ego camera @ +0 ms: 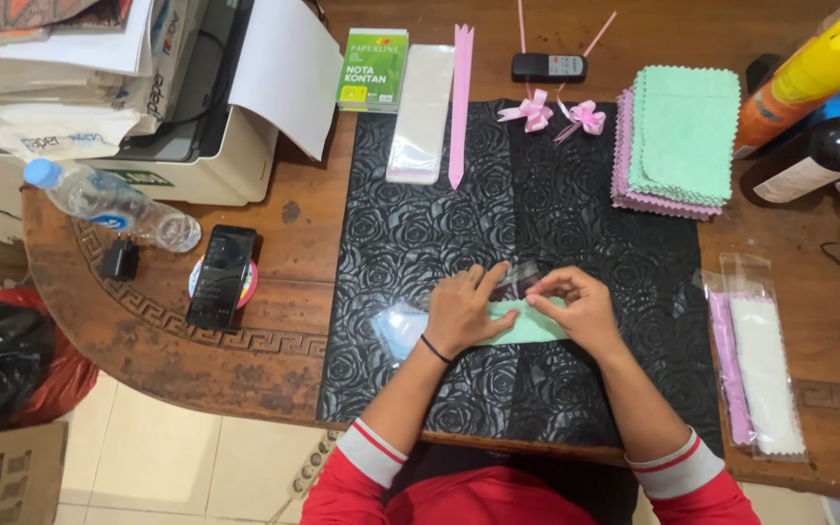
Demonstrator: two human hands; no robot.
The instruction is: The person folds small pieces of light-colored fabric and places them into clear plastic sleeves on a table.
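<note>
Here my left hand (461,309) lay flat on a folded green cloth (527,326), fingers loosely spread, pressing rather than gripping, and it covered the cloth's left part. My right hand (576,306) was curled at the cloth's other end, its fingertips pinched together; I think they nipped the cloth's top edge, though the knuckles hid the contact. Between my two hands, just above the cloth, a clear sleeve (517,277) caught the light; its outline was hard to trace against the black mat (410,233), and more clear film showed faintly past my left wrist. A dark band sat on that wrist.

Beyond my right hand, well away, lay packed sleeves (755,365) holding a white and a purple cloth. Far ahead of that hand stood a stack of green and purple cloths (678,136), with two pink bows (556,115) beside it. Off past my left hand a phone (221,275) rested on the wooden table (284,243), near a water bottle (109,204). Bottles at the far right were cut off by the frame.
</note>
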